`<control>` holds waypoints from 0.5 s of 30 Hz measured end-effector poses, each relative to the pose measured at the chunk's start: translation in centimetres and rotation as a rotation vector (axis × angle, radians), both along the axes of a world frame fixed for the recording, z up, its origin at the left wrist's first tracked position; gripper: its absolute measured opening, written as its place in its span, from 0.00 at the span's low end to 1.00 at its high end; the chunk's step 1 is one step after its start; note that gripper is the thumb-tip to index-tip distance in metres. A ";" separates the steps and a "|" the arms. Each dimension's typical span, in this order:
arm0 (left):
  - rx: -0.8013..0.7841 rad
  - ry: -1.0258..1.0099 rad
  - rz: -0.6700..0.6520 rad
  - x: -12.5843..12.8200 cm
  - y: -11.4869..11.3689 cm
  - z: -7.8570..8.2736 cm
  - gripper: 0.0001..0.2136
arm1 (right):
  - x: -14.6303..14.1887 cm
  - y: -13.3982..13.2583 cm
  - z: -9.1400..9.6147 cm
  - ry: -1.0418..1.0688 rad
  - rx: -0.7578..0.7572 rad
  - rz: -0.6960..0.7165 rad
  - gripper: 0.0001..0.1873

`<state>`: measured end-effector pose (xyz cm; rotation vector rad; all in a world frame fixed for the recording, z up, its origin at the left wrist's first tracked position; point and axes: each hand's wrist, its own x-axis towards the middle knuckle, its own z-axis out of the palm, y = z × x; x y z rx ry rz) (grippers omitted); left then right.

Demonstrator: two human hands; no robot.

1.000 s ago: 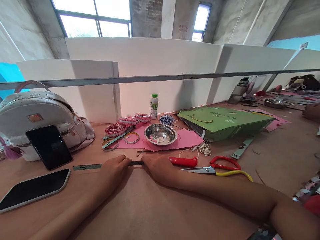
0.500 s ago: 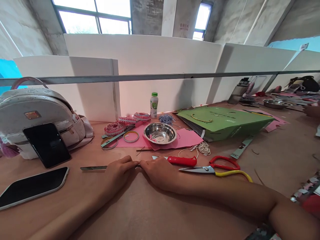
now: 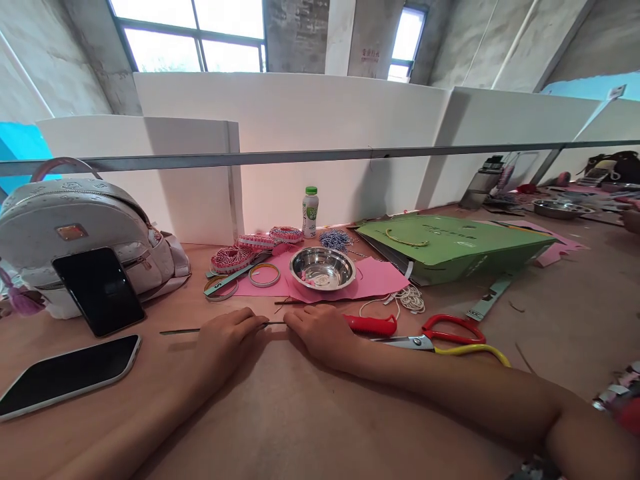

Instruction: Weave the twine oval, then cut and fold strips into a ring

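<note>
Both hands lie close together on the wooden tabletop [image 3: 165, 313], the left hand [image 3: 225, 348] curled and pinching a thin dark strip [image 3: 180, 331], the right hand [image 3: 320, 337] curled with its fingertips [image 3: 295, 319] at the strip's inner end, though whether they grip it or only touch it cannot be told. At far left, a white studded backpack [image 3: 65, 223] has a black phone [image 3: 99, 292] propped against it, and a second phone [image 3: 67, 377] lies flat nearer the edge. The strip lies just right of that phone, its long axis running almost level across the table, free end pointing left and seen nearly edge-on. It lies straight, with no bend or loop showing in it. Beyond the hands, two strips stand finished as rings [image 3: 265, 275] [image 3: 220, 288] on and beside a pink paper sheet [image 3: 375, 280], next to coils of red-and-white twine [image 3: 230, 260]. Further right come a small bottle [image 3: 310, 213], a steel bowl [image 3: 323, 269] and a heap of blue-and-white cord [image 3: 335, 240]. A red-handled tool [image 3: 370, 325] lies just past the right hand, then a bundle of white cord [image 3: 410, 300], red-and-yellow scissors [image 3: 453, 337] and a green paper bag [image 3: 450, 247] lying flat
</note>
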<state>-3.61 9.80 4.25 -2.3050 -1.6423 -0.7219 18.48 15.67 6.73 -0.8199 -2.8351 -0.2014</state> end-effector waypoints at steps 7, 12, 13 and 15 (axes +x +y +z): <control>0.054 0.005 -0.047 1.7 -0.6 -0.5 0.10 | -0.5 -1.3 0.2 -0.080 0.043 0.036 0.08; 0.003 -0.093 -0.084 2.1 -1.4 -0.3 0.07 | -0.6 -2.8 -0.2 -0.105 -0.058 -0.062 0.10; -0.005 -0.102 -0.090 2.1 -1.5 -0.3 0.07 | -0.7 -3.0 -0.4 -0.101 -0.057 -0.072 0.11; -0.010 -0.110 -0.094 2.1 -1.5 -0.4 0.08 | -0.7 -3.2 -0.8 -0.100 -0.060 -0.072 0.11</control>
